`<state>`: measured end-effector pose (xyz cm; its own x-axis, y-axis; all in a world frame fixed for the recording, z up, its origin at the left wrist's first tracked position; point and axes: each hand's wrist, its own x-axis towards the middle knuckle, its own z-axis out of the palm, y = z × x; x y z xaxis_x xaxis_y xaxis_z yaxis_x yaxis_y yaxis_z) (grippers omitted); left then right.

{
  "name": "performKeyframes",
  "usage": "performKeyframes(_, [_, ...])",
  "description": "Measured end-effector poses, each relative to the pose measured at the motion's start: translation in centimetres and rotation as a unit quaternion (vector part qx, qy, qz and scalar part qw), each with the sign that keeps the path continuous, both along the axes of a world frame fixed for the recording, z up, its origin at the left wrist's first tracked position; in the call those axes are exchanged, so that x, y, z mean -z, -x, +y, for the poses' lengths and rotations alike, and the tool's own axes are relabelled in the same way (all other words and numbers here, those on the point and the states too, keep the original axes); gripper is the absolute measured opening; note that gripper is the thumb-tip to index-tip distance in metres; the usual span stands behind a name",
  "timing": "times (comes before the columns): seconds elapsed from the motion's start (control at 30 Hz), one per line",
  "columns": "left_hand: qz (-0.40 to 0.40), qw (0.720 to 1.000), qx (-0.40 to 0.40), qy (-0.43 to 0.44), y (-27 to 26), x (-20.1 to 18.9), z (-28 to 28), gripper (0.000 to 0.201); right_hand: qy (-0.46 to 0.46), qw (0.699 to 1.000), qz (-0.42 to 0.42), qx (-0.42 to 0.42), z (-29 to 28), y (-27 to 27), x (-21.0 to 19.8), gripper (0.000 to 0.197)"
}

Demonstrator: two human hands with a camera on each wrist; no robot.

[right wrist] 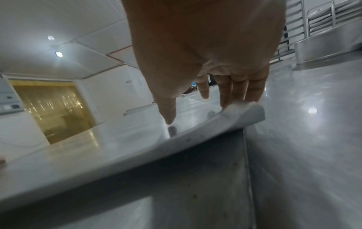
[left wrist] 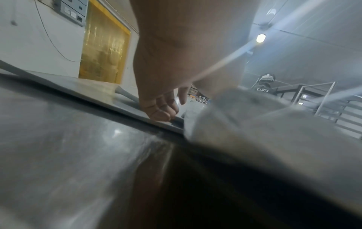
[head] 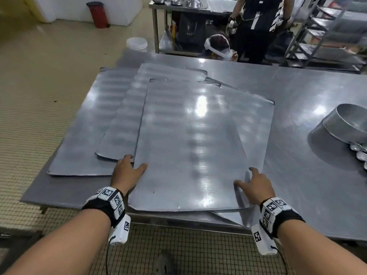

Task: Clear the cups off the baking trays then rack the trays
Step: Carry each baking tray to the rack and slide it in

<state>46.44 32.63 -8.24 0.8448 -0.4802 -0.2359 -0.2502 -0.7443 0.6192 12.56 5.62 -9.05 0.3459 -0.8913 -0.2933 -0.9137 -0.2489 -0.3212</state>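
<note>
Several flat metal baking trays lie stacked askew on a steel table (head: 309, 185). The top tray (head: 198, 145) is bare. My left hand (head: 129, 171) grips its left edge near the front corner, thumb on top; the left wrist view shows the fingers (left wrist: 160, 111) curled at the edge. My right hand (head: 252, 185) holds the right front corner, thumb on top. In the right wrist view its fingers (right wrist: 235, 89) reach behind the upturned corner of the tray (right wrist: 117, 147), which stands slightly off the surface. Small metal cups (head: 359, 150) sit at the table's right edge.
More trays (head: 117, 128) lie under and left of the top one. A large metal pan (head: 345, 124) stands at the right. A tray rack (head: 317, 36) stands at the back right, behind two people. A white bucket (head: 137, 44) and a red bin (head: 97, 14) are on the floor.
</note>
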Motion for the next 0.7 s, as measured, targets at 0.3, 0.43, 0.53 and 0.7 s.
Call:
performKeyframes(0.3, [0.031,0.998,0.053,-0.014,-4.1,-0.8,-3.9,0.057,-0.096,0.991,-0.082,0.036,-3.1,-1.6,-1.7,0.090])
performKeyframes(0.43, [0.053,0.997,0.056,0.005,-5.6,-0.2,-5.4,0.055,-0.120,0.987,-0.094,0.040,-4.8,-3.2,-1.9,0.090])
performKeyframes(0.53, [0.059,0.997,0.051,0.005,-6.3,-0.2,-6.6,0.060,-0.131,0.985,-0.104,0.038,-6.8,-4.8,-1.8,0.090])
performKeyframes(0.7, [0.071,0.997,0.022,-0.002,-7.4,-0.3,-8.9,0.068,-0.141,0.983,-0.114,0.016,-10.7,-7.9,-1.8,0.093])
